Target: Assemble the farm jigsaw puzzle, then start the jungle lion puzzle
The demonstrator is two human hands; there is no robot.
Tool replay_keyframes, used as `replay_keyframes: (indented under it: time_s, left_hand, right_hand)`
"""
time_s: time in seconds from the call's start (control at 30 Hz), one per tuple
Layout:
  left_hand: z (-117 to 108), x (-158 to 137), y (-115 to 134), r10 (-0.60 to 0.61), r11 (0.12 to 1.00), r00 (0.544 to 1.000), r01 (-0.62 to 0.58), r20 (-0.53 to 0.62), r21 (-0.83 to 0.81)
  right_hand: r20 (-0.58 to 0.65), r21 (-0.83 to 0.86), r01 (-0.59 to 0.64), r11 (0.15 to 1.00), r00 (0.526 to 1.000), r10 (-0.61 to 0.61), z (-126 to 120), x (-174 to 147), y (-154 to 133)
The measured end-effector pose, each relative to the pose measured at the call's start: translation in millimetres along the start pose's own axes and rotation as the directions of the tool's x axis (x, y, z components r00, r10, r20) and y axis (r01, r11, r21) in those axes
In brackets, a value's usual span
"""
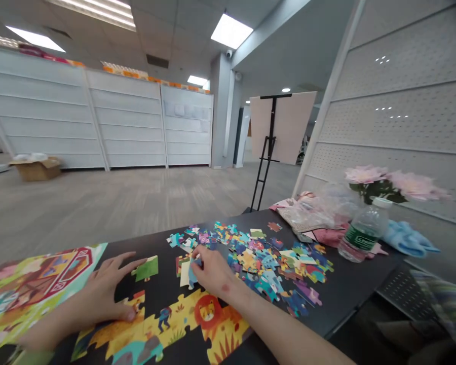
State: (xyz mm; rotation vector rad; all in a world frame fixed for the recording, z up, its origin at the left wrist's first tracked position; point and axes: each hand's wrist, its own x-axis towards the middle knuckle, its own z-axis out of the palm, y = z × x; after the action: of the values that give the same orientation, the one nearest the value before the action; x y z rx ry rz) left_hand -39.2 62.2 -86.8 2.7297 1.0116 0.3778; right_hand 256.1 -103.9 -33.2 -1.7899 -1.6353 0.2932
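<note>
My left hand (102,291) lies with its fingers apart. Its thumb rests near the assembled part of a jigsaw puzzle (167,324), which shows a lion on yellow ground. The fingertips reach beside a green puzzle piece (147,268). My right hand (213,271) is closed in a pinch on a light-blue puzzle piece (192,274), partly hidden by the fingers, just above the lion section. Behind and right of that hand spreads a heap of loose puzzle pieces (268,261) in many colours.
A colourful printed picture sheet (34,289) covers the left of the black table (129,243). At the right stand a water bottle (361,233), pink flowers (395,181), pink cloth with clear plastic (319,213) and a blue cloth (408,238). An easel (268,137) stands beyond the table.
</note>
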Motion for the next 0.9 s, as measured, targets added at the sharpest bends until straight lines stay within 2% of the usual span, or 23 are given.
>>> replay_keyframes:
  time_s: [0.13,0.23,0.37,0.47,0.57,0.67,0.8,0.9]
  left_hand:
    - [-20,-2,26,0.007,0.998,1.0,-0.006,0.009,-0.059]
    - [-31,0,47,0.056,0.992,0.998,-0.059,-0.035,-0.116]
    - [-34,3,54,0.041,0.994,0.998,-0.046,-0.046,-0.099]
    - [-35,3,54,0.058,0.993,0.997,-0.063,-0.056,-0.096]
    - [-39,3,55,0.075,0.992,0.994,-0.082,-0.074,-0.098]
    - [-41,3,54,0.083,0.99,0.993,-0.092,-0.089,-0.106]
    - [-39,3,53,0.094,0.987,0.991,-0.105,-0.094,-0.122]
    - [-38,2,54,0.099,0.985,0.991,-0.11,-0.09,-0.132]
  right_hand:
    - [-0.104,-0.045,-0.002,0.999,0.995,-0.003,-17,10,5]
    - [-0.199,-0.073,-0.066,0.995,0.979,0.05,-37,22,17]
    - [-0.244,-0.166,-0.158,0.973,0.963,0.115,-56,29,38]
    - [-0.238,-0.247,-0.188,0.951,0.963,0.129,-58,28,48]
    - [-0.168,-0.283,-0.131,0.95,0.982,0.086,-51,29,48]
    - [-0.018,-0.27,-0.032,0.962,0.999,0.028,-44,30,43]
    - [0.16,-0.246,0.019,0.969,0.987,0.021,-45,21,35]
    - [0.245,-0.242,0.029,0.97,0.969,0.032,-48,11,33]
